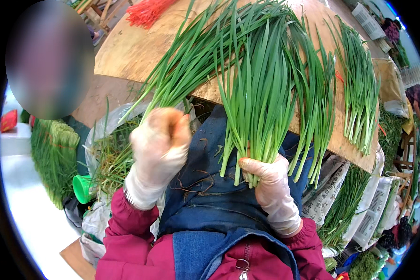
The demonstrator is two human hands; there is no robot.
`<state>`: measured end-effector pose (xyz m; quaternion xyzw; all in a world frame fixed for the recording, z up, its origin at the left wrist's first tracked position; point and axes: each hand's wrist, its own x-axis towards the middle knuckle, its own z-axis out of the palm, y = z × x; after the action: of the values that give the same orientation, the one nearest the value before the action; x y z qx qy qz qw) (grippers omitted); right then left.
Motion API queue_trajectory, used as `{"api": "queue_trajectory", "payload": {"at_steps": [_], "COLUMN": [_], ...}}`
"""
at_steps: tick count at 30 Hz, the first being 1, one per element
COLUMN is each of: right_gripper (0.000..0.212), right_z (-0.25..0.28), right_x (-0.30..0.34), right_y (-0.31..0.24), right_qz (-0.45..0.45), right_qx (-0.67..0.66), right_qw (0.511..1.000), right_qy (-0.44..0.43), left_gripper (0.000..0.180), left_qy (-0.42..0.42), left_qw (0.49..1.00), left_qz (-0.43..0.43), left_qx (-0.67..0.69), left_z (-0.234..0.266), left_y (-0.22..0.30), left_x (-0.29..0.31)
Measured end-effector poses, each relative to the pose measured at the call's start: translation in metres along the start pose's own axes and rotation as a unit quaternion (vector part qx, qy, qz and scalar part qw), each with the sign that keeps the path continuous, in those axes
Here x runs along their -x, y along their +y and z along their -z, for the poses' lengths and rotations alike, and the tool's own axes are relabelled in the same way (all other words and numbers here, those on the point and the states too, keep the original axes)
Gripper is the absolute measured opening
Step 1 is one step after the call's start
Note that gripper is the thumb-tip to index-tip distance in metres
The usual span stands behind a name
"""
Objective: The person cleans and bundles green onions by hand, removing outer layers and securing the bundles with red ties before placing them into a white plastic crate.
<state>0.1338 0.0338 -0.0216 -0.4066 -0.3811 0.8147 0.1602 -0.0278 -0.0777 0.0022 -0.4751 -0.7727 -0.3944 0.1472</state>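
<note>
My right hand [271, 179], in a whitish glove, is closed round the pale stem ends of a bunch of garlic chives [261, 88]. Their long green leaves stretch away across the wooden board. Apart from that bunch, my left hand [161, 135] hangs over my left thigh, gloved, slightly blurred, its fingers curled in; whatever they hold does not show. Loose chives [186, 65] lie slanted behind it, stems over the board's near edge. To the right of the held bunch, more chives [315, 107] droop over the edge.
A separate pile of chives [359, 93] lies on the right of the wooden board [126, 51], red netting [149, 11] at its far left. A bag of trimmings [112, 149], a green cup [82, 188] and a tied chive bundle [56, 158] stand left. Sacks [333, 186] with greens are right.
</note>
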Motion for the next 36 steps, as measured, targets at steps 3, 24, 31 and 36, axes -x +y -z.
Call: {"api": "queue_trajectory", "payload": {"at_steps": [3,24,31,36], "right_gripper": [0.027,0.029,0.036,0.039], "right_z": [0.006,0.007,-0.003,0.005], "right_x": [0.002,0.001,0.002,-0.003], "right_y": [-0.008,-0.003,-0.002,0.001], "right_qz": [-0.026,-0.011,0.017,-0.01], "right_qx": [-0.047,-0.082,-0.089,-0.123], "right_qw": [0.997,0.996,0.996,0.99], "right_qy": [-0.059,-0.037,-0.017,-0.073], "left_gripper": [0.015,0.027,0.051,0.055], "left_qy": [0.135,0.01,-0.175,-0.03], "left_qw": [0.987,0.97,0.905,0.966], "left_qz": [0.088,0.201,0.371,0.183], "left_qx": [-0.013,-0.136,0.108,-0.179], "left_z": [0.047,0.064,0.05,0.044], "left_y": [0.001,-0.094,-0.092,-0.062], "left_x": [0.016,0.022,0.017,0.018]}}
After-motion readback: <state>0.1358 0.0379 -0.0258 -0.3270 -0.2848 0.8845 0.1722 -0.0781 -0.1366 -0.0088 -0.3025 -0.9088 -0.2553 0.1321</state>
